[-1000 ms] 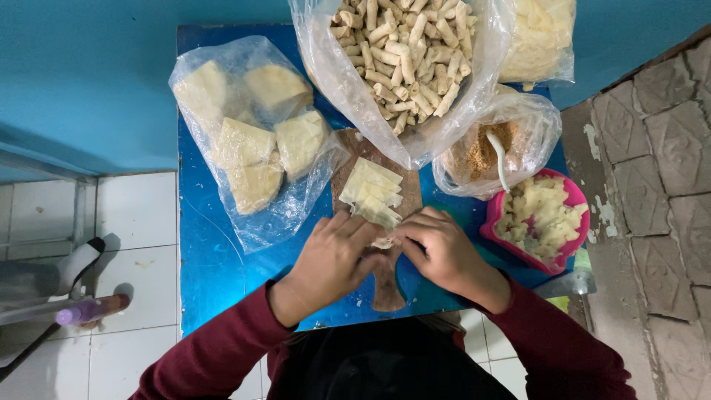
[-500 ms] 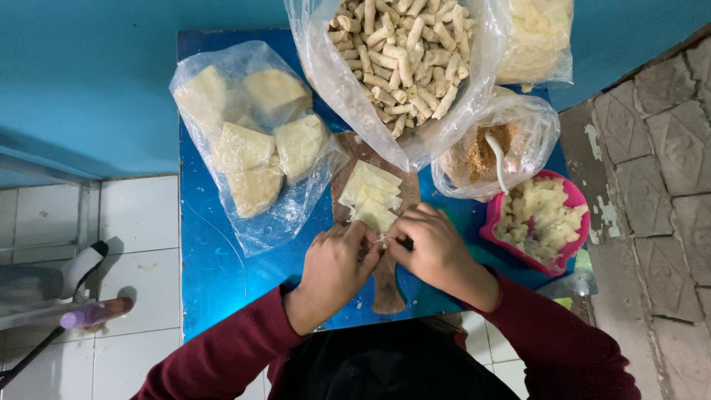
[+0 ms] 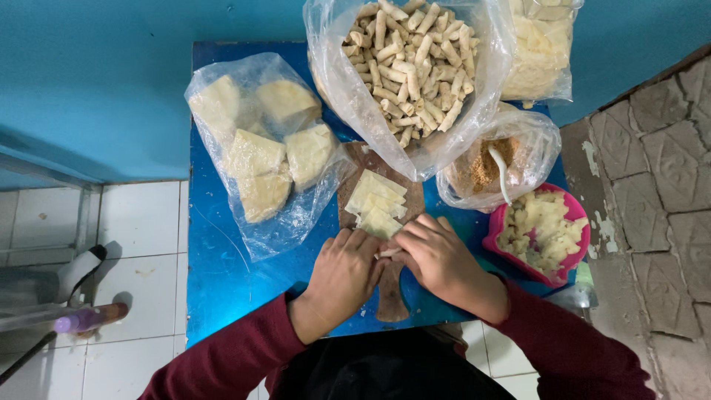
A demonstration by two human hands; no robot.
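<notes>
Rolling a small pale wrapper piece [image 3: 388, 252] between both hands at lower centre of the frame, over the handle end of a brown board [image 3: 391, 296]. Left hand [image 3: 342, 278]: fingers curled inward, tips pinching the piece from the left. Right hand [image 3: 438, 259]: fingers bent over it from the right, pressing down. Stack of pale square sheets [image 3: 376, 204] just above the hands, on the board. Bag of finished rolls [image 3: 411, 63] at top centre; bag of pale blocks [image 3: 263, 144] at upper left; bag with brown crumbs and a white spoon [image 3: 492, 167] at right; pink bowl [image 3: 574, 255] of pale filling at far right; all on a blue table [image 3: 222, 281]. Judgement on method: the roll looks best kept tight and even, both hands pressing alike so the filling stays in, with the loose edge tucked under. Obscured: the piece is mostly covered by fingers, so its filling and how far it is rolled cannot be told; a further bag at top right is cut off.
</notes>
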